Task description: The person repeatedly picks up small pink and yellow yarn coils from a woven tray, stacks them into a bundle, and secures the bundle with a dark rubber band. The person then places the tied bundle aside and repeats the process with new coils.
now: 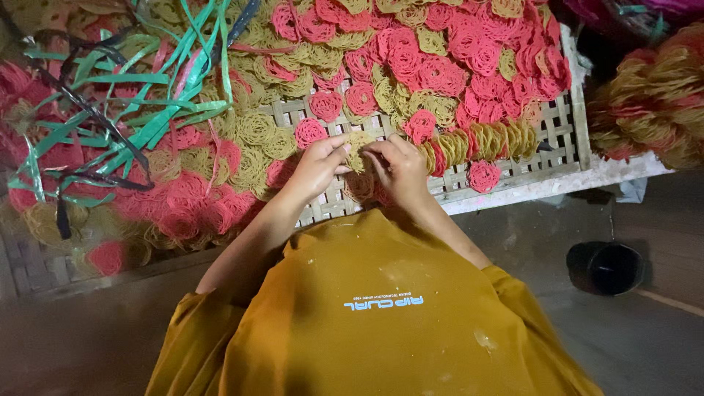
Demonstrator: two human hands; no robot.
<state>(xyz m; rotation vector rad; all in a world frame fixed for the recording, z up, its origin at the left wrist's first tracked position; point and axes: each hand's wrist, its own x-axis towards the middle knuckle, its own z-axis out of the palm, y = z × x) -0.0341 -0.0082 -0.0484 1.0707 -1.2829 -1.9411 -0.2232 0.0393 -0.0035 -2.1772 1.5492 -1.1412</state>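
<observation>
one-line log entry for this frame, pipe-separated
left hand: pinching yellow noodle disc | right hand: same disc | surface: woven bamboo tray | nearby: pink discs, green straps

woven tray [565, 139]: split bamboo strips, matt, pale, rough, dusted white along rim. round noodle crackers [440, 73] on tray: dry, lacy, matt, pink and yellow. yellow cracker [359, 147] in grip of left hand [315, 169] and right hand [400, 169]: same brittle coiled strands. strips [147, 110] left of tray: plastic, thin, glossy, green. shirt [381, 315]: mustard cloth, matt, stained. black pot [605, 268] below tray: smooth, slight sheen.
</observation>
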